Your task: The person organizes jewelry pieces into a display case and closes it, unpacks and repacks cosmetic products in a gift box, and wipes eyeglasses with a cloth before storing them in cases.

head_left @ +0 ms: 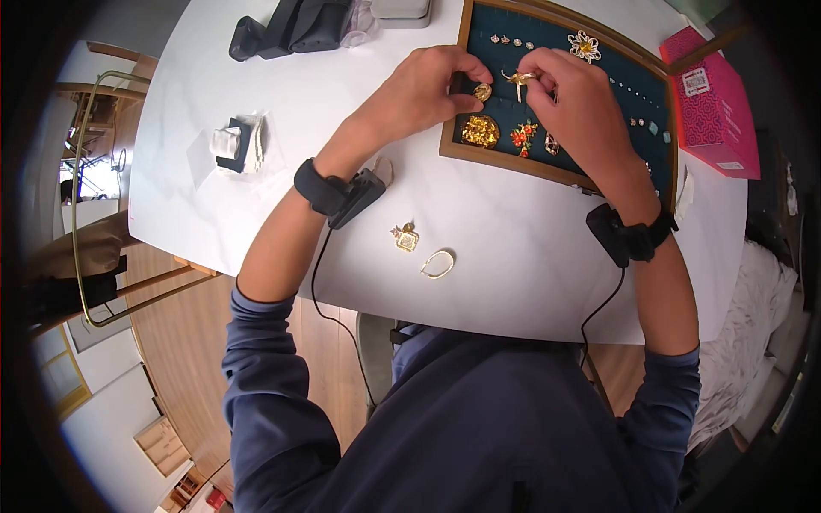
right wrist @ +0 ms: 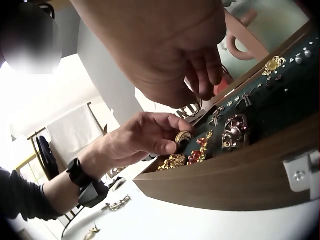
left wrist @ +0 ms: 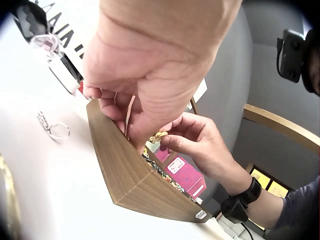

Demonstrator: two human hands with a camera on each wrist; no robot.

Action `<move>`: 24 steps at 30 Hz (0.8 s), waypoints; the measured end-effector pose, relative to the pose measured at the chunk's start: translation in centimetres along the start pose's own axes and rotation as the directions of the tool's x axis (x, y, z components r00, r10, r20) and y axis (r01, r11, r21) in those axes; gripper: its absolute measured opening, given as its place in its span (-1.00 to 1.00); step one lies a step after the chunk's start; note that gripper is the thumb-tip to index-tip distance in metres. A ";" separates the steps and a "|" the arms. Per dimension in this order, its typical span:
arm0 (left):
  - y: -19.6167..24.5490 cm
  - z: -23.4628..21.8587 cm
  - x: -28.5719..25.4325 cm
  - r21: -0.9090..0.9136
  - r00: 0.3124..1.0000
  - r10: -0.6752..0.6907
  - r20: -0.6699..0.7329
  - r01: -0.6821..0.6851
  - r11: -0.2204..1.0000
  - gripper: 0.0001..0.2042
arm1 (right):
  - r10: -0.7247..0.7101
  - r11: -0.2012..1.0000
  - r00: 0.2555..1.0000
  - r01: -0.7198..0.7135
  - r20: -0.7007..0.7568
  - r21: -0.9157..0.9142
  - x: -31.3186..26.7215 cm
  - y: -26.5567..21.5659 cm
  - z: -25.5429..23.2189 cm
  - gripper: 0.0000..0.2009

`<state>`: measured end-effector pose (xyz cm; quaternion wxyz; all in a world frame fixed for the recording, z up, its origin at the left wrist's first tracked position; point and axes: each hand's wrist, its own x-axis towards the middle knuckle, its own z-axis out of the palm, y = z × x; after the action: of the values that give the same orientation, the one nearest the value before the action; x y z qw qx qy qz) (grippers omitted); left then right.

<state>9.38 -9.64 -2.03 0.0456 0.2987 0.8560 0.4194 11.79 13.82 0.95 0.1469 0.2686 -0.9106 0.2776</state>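
My left hand point(head_left: 415, 96) reaches over the near left corner of a wooden jewelry box point(head_left: 526, 170) lined in dark green. Between its thumb and forefinger it pinches a ribbed round gold earring point(right wrist: 183, 136). Over the same box, my right hand point(head_left: 590, 115) holds a thin, curved gold piece of jewelry point(head_left: 518, 79) in its fingertips, just right of the earring. Below the left fingers lies a gold clustered brooch point(head_left: 480, 131). Beside that sit a red-beaded brooch point(head_left: 524, 137) and a silvery jeweled piece point(right wrist: 235, 131).
On the white table near me lie a square pendant point(head_left: 407, 238) and a gold hoop point(head_left: 439, 263). A pink box point(head_left: 715, 107) stands right of the jewelry box. Black cases point(head_left: 295, 26) are at the back, and a small white-and-black bundle point(head_left: 239, 144) is at left.
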 end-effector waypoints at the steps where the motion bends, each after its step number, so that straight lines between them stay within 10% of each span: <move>1: 0.1 -0.1 0.0 -0.006 1.000 0.001 0.007 -0.001 1.000 -0.74 | 0.097 0.992 0.994 -0.100 0.054 0.072 0.0 0.0 -0.2 -0.86; 10: 0.1 0.3 0.1 0.041 1.000 -0.019 -0.011 0.019 0.999 -0.74 | 0.335 0.860 0.910 -0.401 0.244 0.315 0.7 1.1 1.0 -0.76; 24: 0.0 0.6 -0.1 0.071 0.999 0.013 -0.033 -0.011 0.997 -0.72 | 0.335 0.919 0.890 -0.381 0.310 0.101 1.3 -0.3 0.4 -0.79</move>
<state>9.62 -9.29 -2.39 0.0181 0.2983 0.8691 0.3942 10.84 12.80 1.32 -0.0625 0.1440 -0.9310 0.3296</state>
